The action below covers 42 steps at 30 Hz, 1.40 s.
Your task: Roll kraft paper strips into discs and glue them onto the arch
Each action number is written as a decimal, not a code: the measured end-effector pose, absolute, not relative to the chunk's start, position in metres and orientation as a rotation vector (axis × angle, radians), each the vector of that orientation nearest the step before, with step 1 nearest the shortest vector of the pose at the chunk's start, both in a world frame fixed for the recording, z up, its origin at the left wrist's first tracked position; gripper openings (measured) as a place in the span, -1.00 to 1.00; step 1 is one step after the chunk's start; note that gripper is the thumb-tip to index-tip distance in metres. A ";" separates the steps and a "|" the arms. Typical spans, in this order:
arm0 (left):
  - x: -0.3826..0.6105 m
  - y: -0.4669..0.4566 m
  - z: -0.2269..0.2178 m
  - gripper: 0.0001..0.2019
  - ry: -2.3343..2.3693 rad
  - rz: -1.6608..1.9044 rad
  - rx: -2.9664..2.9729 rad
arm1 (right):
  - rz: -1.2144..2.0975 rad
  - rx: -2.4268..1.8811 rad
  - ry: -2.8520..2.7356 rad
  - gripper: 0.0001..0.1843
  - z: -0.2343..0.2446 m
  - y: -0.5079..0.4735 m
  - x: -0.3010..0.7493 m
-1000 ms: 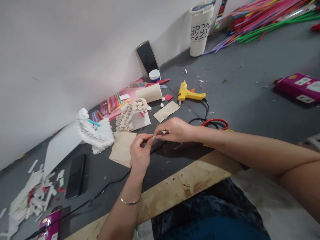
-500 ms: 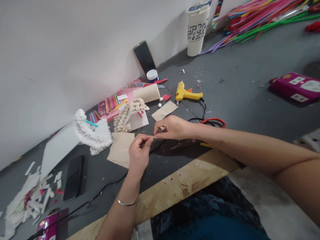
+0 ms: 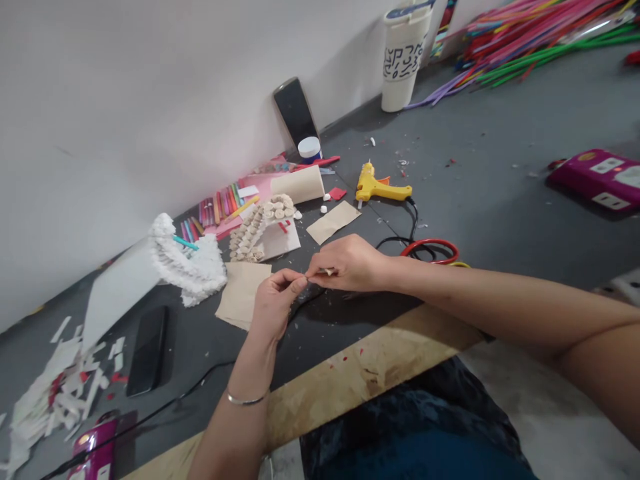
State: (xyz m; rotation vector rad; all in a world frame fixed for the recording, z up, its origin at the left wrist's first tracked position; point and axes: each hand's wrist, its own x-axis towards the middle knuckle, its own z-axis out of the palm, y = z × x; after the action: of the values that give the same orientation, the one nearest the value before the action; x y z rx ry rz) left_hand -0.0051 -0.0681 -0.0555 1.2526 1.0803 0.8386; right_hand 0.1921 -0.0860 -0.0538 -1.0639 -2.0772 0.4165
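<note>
My left hand [image 3: 274, 301] and my right hand [image 3: 346, 263] meet above the grey table, fingertips pinched together on a thin beige paper strip [image 3: 326, 271]. A small rolled end of the strip shows under my right fingers. A silver bangle sits on my left wrist. Just beyond my left hand lies a beige paper sheet [image 3: 241, 292]. Behind it stands a card shape covered in small beige paper rolls [image 3: 260, 225], and a white fluffy paper shape [image 3: 187, 263] lies to its left.
A yellow glue gun [image 3: 377, 187] with a black cord, red-handled scissors [image 3: 431, 251], a second beige sheet [image 3: 333, 222], coloured sticks [image 3: 220, 208], a black phone [image 3: 148, 349], white scraps [image 3: 60, 387], a purple power strip [image 3: 600, 178], a white cup [image 3: 401, 57] and coloured straws [image 3: 525, 40] lie around.
Both hands stay pinched on the strip with only small finger shifts. The view has shifted slightly.
</note>
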 end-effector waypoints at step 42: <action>0.007 -0.081 -0.061 -0.78 1.365 1.108 1.794 | 0.910 -1.250 -1.944 -0.79 -0.047 -0.083 0.192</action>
State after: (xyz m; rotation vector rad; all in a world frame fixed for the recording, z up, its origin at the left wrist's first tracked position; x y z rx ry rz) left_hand 0.0065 -0.0813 -0.0607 1.7944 1.3654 1.1079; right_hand 0.1920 -0.0830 -0.0471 -1.2500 -1.9442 0.9104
